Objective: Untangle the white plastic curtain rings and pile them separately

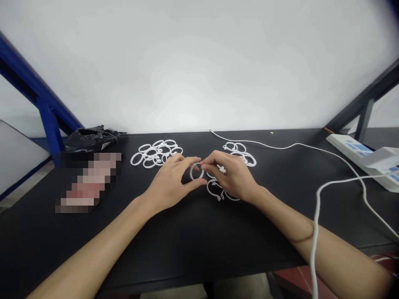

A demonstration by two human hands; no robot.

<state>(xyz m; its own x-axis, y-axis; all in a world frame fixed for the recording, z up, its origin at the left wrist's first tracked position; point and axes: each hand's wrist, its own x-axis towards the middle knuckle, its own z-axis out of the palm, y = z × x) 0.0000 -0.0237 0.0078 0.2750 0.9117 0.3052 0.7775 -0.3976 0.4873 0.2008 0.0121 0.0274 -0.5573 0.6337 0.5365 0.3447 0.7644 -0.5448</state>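
Observation:
A white plastic ring (191, 176), similar to a shower curtain ring, is held upright between my two hands above the dark table. My left hand (170, 179) curves around it, with the thumb below and the fingers at its top and far side. At the ring's upper right edge, the thumb and forefinger of my right hand (232, 174) pinch together. Loose open rings (215, 192) with small clasp ends lie under and beside my right hand, partly hidden by it. More white rings (240, 148) rest just beyond that hand. Past my left fingers lies a pile of several rings (151, 153).
A white power strip (355, 147) with a plug stands at the right. One white cable (282, 148) crosses the back of the black table (174, 245); another hangs over my right forearm. At the left are a crumpled black plastic bag (90, 138) and a pixelated patch.

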